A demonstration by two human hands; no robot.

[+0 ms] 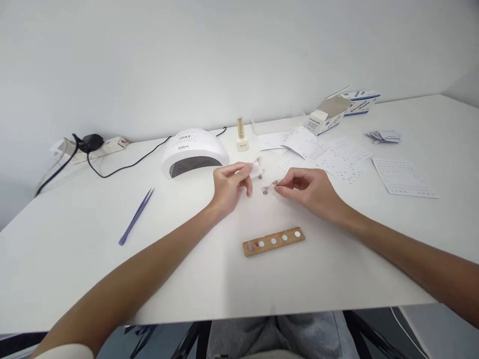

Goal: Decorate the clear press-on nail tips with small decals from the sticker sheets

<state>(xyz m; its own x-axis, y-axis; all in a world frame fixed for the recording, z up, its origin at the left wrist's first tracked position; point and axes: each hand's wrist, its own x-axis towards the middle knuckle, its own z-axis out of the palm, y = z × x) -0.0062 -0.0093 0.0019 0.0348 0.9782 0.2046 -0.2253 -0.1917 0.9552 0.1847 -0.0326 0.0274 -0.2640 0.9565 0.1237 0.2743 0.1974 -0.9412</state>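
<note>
My left hand [229,187] pinches a small white wipe [256,170] between thumb and fingers, its other fingers curled. In the fingertips of my right hand [310,190] is a clear false nail [270,187], with a small metal base under its left end. Just beyond the wipe a second pale false nail [258,160] shows near another metal base [261,176]; the wipe partly hides how they join. Nearer to me lies a wooden nail holder [279,241] with several white round spots and a nail tip at its left end.
A white nail lamp [194,149] stands behind my left hand, beside a polish bottle [242,137]. Blue tweezers [136,217] lie at left. Printed sheets [340,157], an open pad box [329,114] and torn packets [383,136] sit at right. A black cable [129,167] crosses the back left.
</note>
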